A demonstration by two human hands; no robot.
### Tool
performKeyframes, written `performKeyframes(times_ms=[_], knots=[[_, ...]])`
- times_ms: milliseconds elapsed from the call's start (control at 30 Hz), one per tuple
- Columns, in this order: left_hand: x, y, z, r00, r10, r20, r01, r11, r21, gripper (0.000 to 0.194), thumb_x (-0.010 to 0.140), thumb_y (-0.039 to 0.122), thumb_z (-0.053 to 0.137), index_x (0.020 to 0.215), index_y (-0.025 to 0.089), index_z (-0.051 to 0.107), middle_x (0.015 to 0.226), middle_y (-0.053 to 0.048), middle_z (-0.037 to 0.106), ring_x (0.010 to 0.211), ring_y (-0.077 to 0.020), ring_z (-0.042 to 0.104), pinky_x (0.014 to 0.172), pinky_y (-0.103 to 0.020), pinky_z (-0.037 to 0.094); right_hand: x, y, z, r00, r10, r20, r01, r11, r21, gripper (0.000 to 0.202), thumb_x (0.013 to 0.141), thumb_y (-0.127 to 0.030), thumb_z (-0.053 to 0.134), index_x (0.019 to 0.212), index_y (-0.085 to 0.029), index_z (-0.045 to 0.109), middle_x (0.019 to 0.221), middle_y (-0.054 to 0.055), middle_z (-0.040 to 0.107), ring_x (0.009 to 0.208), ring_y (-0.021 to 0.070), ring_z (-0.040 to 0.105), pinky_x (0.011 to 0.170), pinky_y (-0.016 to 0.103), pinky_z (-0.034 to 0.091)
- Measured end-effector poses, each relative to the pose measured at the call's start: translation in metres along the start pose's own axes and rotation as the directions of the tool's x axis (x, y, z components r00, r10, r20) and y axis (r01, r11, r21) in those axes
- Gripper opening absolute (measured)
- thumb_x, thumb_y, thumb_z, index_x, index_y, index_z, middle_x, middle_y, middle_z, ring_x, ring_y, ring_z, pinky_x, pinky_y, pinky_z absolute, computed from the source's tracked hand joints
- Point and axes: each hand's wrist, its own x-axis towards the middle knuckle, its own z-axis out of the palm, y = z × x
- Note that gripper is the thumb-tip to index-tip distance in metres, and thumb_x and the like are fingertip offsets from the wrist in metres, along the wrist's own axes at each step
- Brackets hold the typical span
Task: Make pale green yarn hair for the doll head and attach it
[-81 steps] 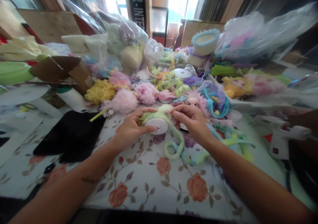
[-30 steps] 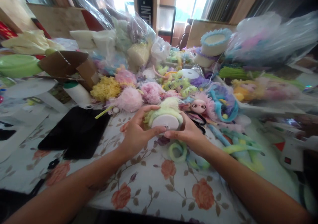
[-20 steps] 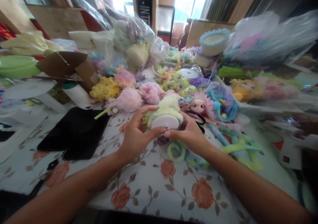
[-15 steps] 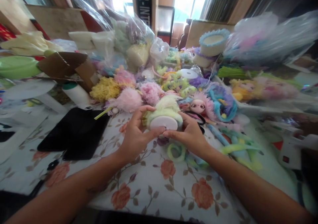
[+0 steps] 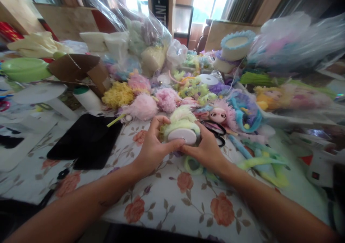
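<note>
Between my two hands is a fluffy pale green piece [image 5: 179,122] with a flat white round disc [image 5: 182,136] facing me. My left hand [image 5: 153,146] grips its left side, fingers curled behind and thumb pressed on the disc's lower edge. On the opposite side my right hand [image 5: 207,149] holds it the same way, and the thumb tips nearly meet. The fingers behind the piece are partly hidden. Just below lies a coil of pale green fuzzy strip [image 5: 193,165] on the flowered tablecloth [image 5: 161,200]. Black-handled scissors [image 5: 215,128] lie beyond my right hand.
A black tablet-like slab [image 5: 83,138] lies on the left, near a thread cone [image 5: 86,100]. Pink pompoms [image 5: 142,107], a yellow one [image 5: 118,94] and a pink-haired doll head [image 5: 218,115] crowd the back. Blue and green fuzzy strips [image 5: 261,164] and a white device [image 5: 315,160] are on the right.
The whole scene has shifted slightly to the right in view, as the camera turned a little left. Both hands keep the same hold on the fluffy piece.
</note>
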Motion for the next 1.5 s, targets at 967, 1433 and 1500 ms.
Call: performKeyframes(times_ms=[967, 1433, 1500], knots=[[0.025, 0.008, -0.024, 0.961, 0.058, 0.269, -0.117, 0.971, 0.208, 0.038, 0.084, 0.04, 0.065, 0.116, 0.019, 0.07, 0.103, -0.005, 0.075, 0.092, -0.023, 0.068, 0.077, -0.028, 0.054, 0.002, 0.017, -0.003, 0.969, 0.187, 0.161, -0.237, 0.881, 0.409, 0.049, 0.061, -0.026, 0.085, 0.105, -0.021, 0.064, 0.097, 0.002, 0.069, 0.086, 0.0197, 0.063, 0.077, 0.031, 0.051], [0.025, 0.003, -0.019, 0.977, -0.034, 0.208, 0.014, 0.995, 0.098, 0.036, 0.081, 0.039, 0.07, 0.11, 0.02, 0.073, 0.094, -0.005, 0.076, 0.08, -0.0209, 0.069, 0.067, -0.027, 0.054, 0.001, 0.017, -0.002, 0.967, 0.196, 0.165, -0.25, 0.864, 0.437, 0.051, 0.06, -0.027, 0.086, 0.105, -0.021, 0.063, 0.097, 0.002, 0.069, 0.086, 0.0202, 0.063, 0.076, 0.032, 0.051], [0.023, -0.001, -0.018, 0.976, -0.073, 0.203, 0.07, 0.997, 0.024, 0.036, 0.08, 0.038, 0.071, 0.111, 0.02, 0.072, 0.095, -0.006, 0.076, 0.082, -0.0212, 0.069, 0.066, -0.027, 0.054, 0.0, 0.017, -0.002, 0.967, 0.193, 0.167, -0.249, 0.86, 0.446, 0.05, 0.061, -0.026, 0.085, 0.105, -0.02, 0.063, 0.097, 0.002, 0.069, 0.085, 0.0195, 0.063, 0.076, 0.031, 0.051]])
